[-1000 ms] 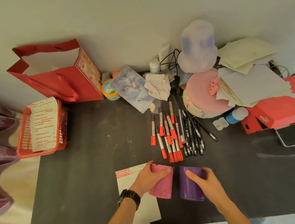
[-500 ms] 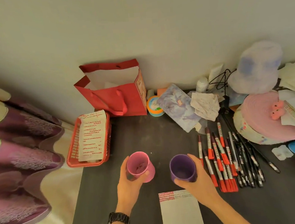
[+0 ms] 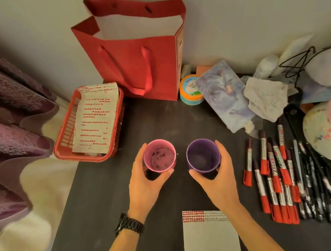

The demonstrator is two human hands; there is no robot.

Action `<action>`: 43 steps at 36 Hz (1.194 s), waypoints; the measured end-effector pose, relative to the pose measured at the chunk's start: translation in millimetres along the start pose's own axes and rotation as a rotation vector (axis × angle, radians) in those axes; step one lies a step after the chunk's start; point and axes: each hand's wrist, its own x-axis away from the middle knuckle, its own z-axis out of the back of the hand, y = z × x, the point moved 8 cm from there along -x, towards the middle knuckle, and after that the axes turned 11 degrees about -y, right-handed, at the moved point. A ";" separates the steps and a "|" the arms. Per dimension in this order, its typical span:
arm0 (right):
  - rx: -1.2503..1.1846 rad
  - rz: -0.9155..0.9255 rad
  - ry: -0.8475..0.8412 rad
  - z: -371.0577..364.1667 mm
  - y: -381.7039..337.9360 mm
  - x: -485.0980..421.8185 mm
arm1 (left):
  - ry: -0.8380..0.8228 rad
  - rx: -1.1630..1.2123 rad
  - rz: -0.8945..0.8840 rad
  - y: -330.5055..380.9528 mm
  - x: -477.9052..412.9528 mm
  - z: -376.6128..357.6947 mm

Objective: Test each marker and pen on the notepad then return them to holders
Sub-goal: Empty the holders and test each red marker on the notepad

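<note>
Two empty holders stand upright side by side on the dark table (image 3: 106,190). My left hand (image 3: 145,183) grips the pink holder (image 3: 159,156) from its near left side. The purple holder (image 3: 203,155) is gripped by my right hand (image 3: 218,178) from its near right side. A white notepad (image 3: 210,239) with red print along its top lies at the near edge, partly under my right forearm. To the right, several red-capped markers (image 3: 273,178) and several black pens (image 3: 314,184) lie in a loose row on the table.
A red basket (image 3: 62,148) holding a printed sheet sits at the table's left edge. Behind the holders stands a red paper bag (image 3: 141,67). A small round tub (image 3: 190,90), a blue booklet (image 3: 224,96), crumpled paper (image 3: 266,98) and other clutter fill the back right. Purple curtain (image 3: 8,123) hangs left.
Both holders went from lying on their sides near the notepad to standing upright farther back on the table, still held by my hands. The view has swung left and closer.
</note>
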 end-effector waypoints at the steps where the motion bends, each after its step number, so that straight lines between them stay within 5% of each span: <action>1: 0.024 0.014 0.009 0.4 0.6 1.0 | 0.012 -0.014 -0.014 -2.7 0.2 -0.1; 15: 0.457 0.160 0.026 -9.4 31.9 1.8 | 0.227 -0.231 -0.242 -37.1 -7.1 -10.1; 22: 0.350 0.080 -0.100 -2.4 31.8 32.7 | 0.138 -0.249 -0.270 -31.1 5.6 -13.4; 28: 0.295 0.019 -0.001 21.5 40.8 119.2 | 0.087 -0.435 -0.245 -48.5 62.2 -23.6; 36: 0.500 0.014 0.070 30.8 80.8 214.1 | -0.104 -0.618 -0.436 -63.1 139.6 -55.0; 43: 0.711 0.015 0.073 30.1 91.9 246.7 | -0.165 -0.810 -0.399 -65.2 153.6 -77.8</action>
